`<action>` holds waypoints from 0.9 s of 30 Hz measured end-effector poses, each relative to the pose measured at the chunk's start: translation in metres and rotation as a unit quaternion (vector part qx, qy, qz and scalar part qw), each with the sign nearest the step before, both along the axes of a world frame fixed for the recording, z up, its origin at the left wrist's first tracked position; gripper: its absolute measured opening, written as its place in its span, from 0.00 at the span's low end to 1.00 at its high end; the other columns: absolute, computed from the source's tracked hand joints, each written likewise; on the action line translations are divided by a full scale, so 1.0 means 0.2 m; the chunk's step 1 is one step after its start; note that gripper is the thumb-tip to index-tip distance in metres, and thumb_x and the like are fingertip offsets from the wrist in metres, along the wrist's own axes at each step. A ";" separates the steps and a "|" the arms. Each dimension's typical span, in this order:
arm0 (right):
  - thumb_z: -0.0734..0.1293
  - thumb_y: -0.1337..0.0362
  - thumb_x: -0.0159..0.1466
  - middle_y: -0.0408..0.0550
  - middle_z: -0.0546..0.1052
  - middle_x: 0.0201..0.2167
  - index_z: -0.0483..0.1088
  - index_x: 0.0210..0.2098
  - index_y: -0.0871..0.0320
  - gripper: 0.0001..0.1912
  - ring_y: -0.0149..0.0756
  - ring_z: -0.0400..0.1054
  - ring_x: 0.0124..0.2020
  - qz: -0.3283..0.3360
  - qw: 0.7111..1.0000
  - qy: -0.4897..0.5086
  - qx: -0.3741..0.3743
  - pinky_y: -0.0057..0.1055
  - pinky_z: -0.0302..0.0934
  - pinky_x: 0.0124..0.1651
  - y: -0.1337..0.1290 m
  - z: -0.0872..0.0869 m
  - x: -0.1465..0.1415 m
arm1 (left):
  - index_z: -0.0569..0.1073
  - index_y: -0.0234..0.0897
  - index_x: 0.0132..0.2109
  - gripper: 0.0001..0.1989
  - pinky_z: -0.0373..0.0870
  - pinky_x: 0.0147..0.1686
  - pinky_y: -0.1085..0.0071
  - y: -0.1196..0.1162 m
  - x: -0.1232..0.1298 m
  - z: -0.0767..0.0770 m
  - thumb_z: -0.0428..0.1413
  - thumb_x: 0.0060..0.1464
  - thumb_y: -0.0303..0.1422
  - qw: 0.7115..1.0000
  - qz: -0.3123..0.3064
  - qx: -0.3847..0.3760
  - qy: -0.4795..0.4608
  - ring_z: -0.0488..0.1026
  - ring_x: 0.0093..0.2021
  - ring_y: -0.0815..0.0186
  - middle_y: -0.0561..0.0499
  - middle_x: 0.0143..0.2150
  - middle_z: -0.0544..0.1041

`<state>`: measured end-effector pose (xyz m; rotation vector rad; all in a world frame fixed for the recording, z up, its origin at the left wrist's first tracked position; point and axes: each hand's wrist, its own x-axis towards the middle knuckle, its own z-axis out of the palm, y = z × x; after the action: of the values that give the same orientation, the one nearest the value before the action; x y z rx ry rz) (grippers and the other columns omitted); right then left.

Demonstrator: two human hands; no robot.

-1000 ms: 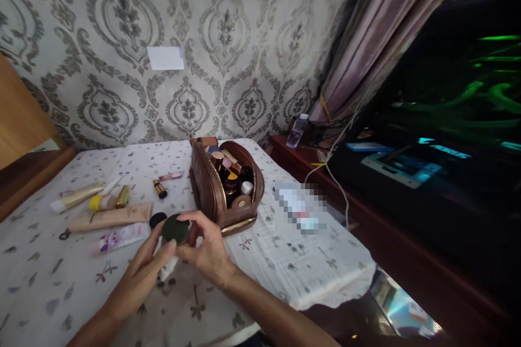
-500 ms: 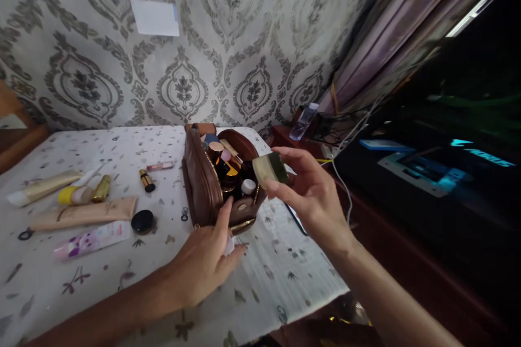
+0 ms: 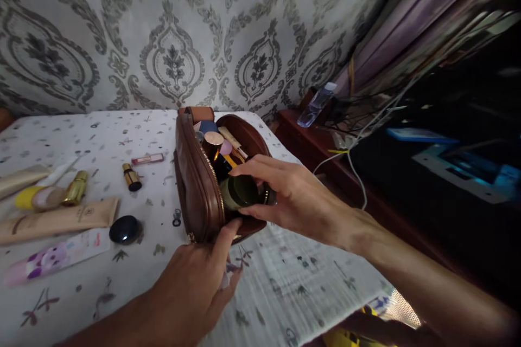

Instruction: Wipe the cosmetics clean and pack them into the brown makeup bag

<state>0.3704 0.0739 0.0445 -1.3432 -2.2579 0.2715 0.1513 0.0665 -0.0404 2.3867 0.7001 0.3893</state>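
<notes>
A brown leather cosmetic bag [image 3: 194, 187] stands unzipped on the table, packed with several cosmetics. Inside its near end, my right hand [image 3: 287, 192] grips a dark green jar [image 3: 241, 193] between thumb and fingers. Behind the jar, a container with a rose-gold cap [image 3: 213, 141] stands upright in the bag. My left hand [image 3: 205, 276] pinches the bag's near edge, one finger over the rim. Something small and whitish shows between its fingers, too hidden to name.
Left of the bag lie a beige tube [image 3: 65, 220], a purple-and-white tube [image 3: 61, 255], a round black item [image 3: 124, 229], a gold-and-black bottle [image 3: 131, 177] and a pink tube [image 3: 147, 159]. A clear bottle [image 3: 316, 105] and white cables [image 3: 358, 173] are at right.
My right hand has lowered the green jar from above the bag's right rim into its near end. My left hand keeps its hold at the front edge. The view has shifted slightly.
</notes>
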 end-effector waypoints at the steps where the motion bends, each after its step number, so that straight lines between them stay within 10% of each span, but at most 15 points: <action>1: 0.72 0.65 0.61 0.43 0.75 0.40 0.72 0.47 0.53 0.15 0.34 0.72 0.40 0.015 1.000 -0.026 -0.003 0.31 0.66 0.41 0.01 0.00 -0.01 | 0.55 0.36 0.70 0.29 0.71 0.29 0.67 0.00 0.00 0.00 0.47 0.64 0.36 1.000 0.000 0.007 0.001 0.79 0.30 0.59 0.49 0.33 0.82; 12: 0.73 0.67 0.59 0.49 0.74 0.36 0.73 0.40 0.59 0.09 0.40 0.70 0.40 0.053 0.952 -0.299 -0.034 0.38 0.62 0.43 0.09 -0.03 -0.10 | 0.55 0.36 0.69 0.29 0.71 0.30 0.67 -0.01 0.00 0.02 0.48 0.63 0.32 1.000 -0.009 0.024 -0.014 0.78 0.28 0.60 0.48 0.35 0.82; 27: 0.68 0.72 0.62 0.48 0.79 0.29 0.77 0.33 0.60 0.05 0.34 0.70 0.28 0.147 0.928 -0.330 -0.087 0.31 0.49 0.28 0.17 -0.02 -0.13 | 0.53 0.35 0.69 0.29 0.70 0.30 0.67 0.00 -0.02 0.03 0.47 0.63 0.32 0.999 -0.032 0.011 0.020 0.78 0.31 0.61 0.47 0.38 0.82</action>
<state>0.3446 0.1081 0.0404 -1.3104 -3.0734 0.1292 0.1481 0.0669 -0.0342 2.4367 0.6395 0.3257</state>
